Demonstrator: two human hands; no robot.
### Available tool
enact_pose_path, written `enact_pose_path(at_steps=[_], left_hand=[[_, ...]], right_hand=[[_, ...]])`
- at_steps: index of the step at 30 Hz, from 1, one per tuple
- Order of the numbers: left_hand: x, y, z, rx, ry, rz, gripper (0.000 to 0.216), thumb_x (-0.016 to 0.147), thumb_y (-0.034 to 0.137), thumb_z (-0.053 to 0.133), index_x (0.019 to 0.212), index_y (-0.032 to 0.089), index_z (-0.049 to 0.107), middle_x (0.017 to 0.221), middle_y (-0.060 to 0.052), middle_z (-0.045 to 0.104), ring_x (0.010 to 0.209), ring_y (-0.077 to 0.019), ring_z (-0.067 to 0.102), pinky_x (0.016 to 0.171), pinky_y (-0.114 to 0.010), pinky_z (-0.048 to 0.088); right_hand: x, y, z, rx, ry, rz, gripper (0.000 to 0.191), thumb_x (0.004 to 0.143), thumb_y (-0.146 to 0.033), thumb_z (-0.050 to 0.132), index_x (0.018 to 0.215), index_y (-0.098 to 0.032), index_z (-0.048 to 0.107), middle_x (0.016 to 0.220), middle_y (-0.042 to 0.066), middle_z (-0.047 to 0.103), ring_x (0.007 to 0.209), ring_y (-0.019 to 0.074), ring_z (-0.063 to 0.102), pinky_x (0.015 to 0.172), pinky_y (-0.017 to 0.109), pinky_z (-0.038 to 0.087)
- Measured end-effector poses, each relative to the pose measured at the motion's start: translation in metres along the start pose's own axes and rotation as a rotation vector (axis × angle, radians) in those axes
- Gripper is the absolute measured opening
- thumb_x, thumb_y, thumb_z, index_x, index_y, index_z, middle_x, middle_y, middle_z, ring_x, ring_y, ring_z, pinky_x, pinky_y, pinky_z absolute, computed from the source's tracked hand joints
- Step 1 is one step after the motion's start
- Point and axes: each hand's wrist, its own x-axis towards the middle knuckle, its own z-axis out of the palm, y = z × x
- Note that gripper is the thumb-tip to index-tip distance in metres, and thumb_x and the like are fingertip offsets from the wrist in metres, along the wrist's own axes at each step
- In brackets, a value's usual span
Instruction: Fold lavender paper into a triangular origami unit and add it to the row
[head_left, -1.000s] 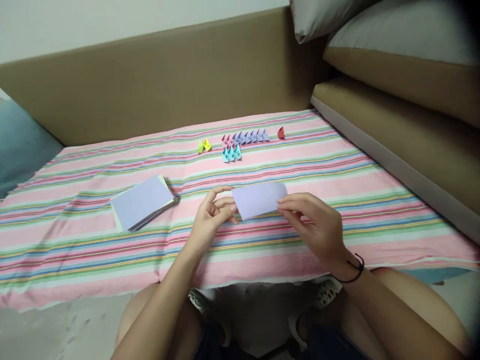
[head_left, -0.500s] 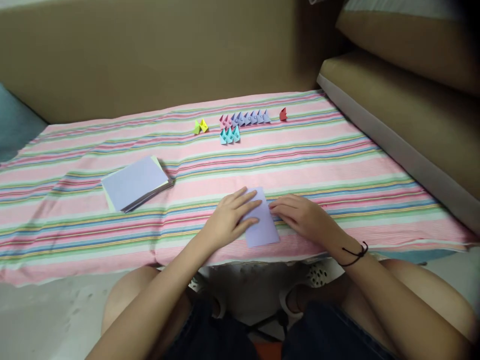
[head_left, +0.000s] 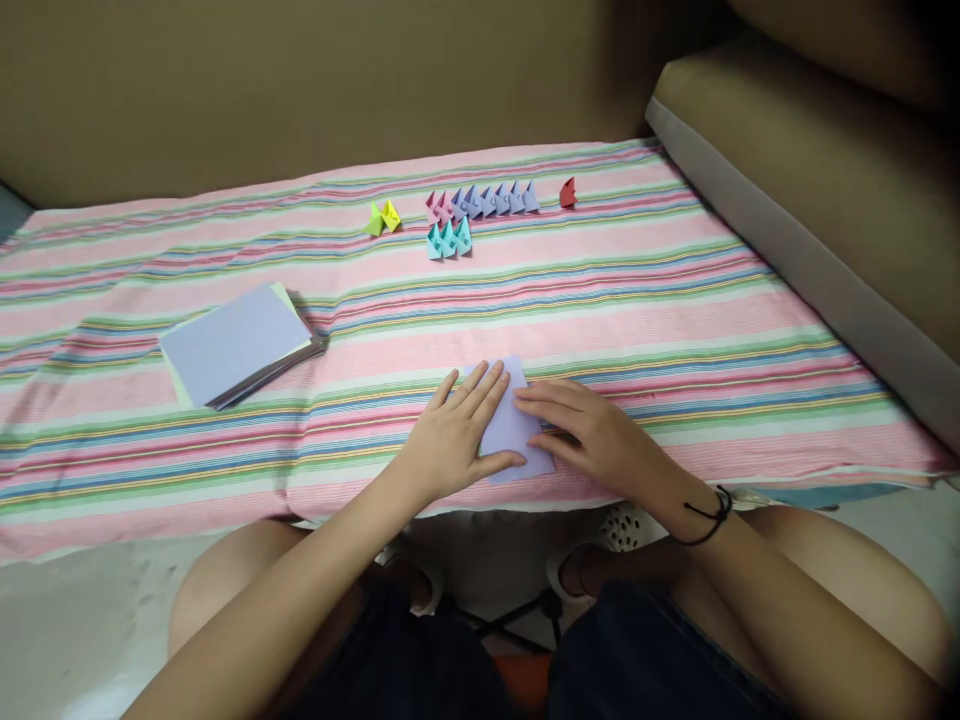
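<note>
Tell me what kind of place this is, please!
It's probably a room in someone's home, maybe a living room or bedroom. A striped cloth is spread out like a sofa or bed cover, a brown backrest stands behind it, and a thick cushion lies at the right.

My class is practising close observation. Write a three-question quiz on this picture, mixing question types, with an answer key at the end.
1. True or false: the left hand lies spread on the lavender paper.

2. Which folded shape sits alone, farthest right on the striped cloth?
A) the yellow shape
B) the red shape
C) a pink shape

3. Fill in the number: there are ___ turquoise shapes side by side.

Key: 1. True. 2. B. 3. Three.
</note>
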Motion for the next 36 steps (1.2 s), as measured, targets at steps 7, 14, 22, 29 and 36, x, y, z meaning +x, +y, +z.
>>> enact_pose_path(at_steps=[7, 14, 22, 29, 36], left_hand=[[0.002, -0.009, -0.003, -0.012, -0.003, -0.042, 0.094, 0.079, 0.07, 0.038, 0.146, 0.009, 0.016, 0.152, -0.019, 0.021, 0.142, -0.0257, 0.015, 0.114, -0.045, 0.013], [0.003, -0.034, -0.014, -0.002, 0.175, -0.296, 0.048, 0.092, 0.04, 0.041, 0.134, 0.017, 0.043, 0.144, -0.013, 0.041, 0.135, -0.0264, 0.032, 0.11, -0.049, 0.023], [-0.027, 0.033, -0.009, 0.16, 0.168, 0.067, 0.034, 0.093, 0.027, 0.038, 0.079, 0.014, 0.066, 0.071, -0.008, 0.066, 0.074, -0.0215, 0.064, 0.066, -0.032, 0.051], [-0.053, 0.069, 0.017, 0.375, 0.217, -0.009, 0.037, 0.09, 0.021, 0.042, 0.113, -0.002, 0.061, 0.121, -0.023, 0.06, 0.116, -0.0327, 0.055, 0.087, -0.038, 0.051], [-0.058, 0.065, 0.018, 0.345, 0.16, -0.003, 0.043, 0.088, 0.021, 0.042, 0.12, -0.003, 0.057, 0.127, -0.022, 0.056, 0.121, -0.0321, 0.05, 0.094, -0.038, 0.046]], right_hand=[[-0.001, 0.006, 0.006, 0.049, -0.018, 0.036, 0.039, 0.085, -0.026, 0.06, 0.123, -0.025, 0.059, 0.125, 0.008, 0.061, 0.12, 0.0254, 0.051, 0.102, 0.05, 0.042], [0.001, 0.003, 0.006, 0.038, -0.01, 0.041, 0.04, 0.083, -0.023, 0.063, 0.123, -0.027, 0.059, 0.126, 0.006, 0.061, 0.118, 0.0254, 0.052, 0.1, 0.05, 0.044], [0.002, 0.005, 0.003, -0.023, -0.08, 0.031, 0.038, 0.084, -0.027, 0.062, 0.122, -0.024, 0.059, 0.126, 0.006, 0.06, 0.118, 0.0237, 0.051, 0.1, 0.047, 0.042], [0.011, -0.03, 0.017, -0.37, -0.041, 0.061, 0.026, 0.089, -0.013, 0.047, 0.108, -0.016, 0.065, 0.116, 0.013, 0.061, 0.106, 0.0285, 0.052, 0.087, 0.046, 0.044], [0.013, -0.051, 0.041, -0.382, -0.098, 0.086, 0.037, 0.09, -0.011, 0.043, 0.124, -0.015, 0.057, 0.09, 0.01, 0.056, 0.083, 0.0219, 0.049, 0.075, 0.033, 0.046]])
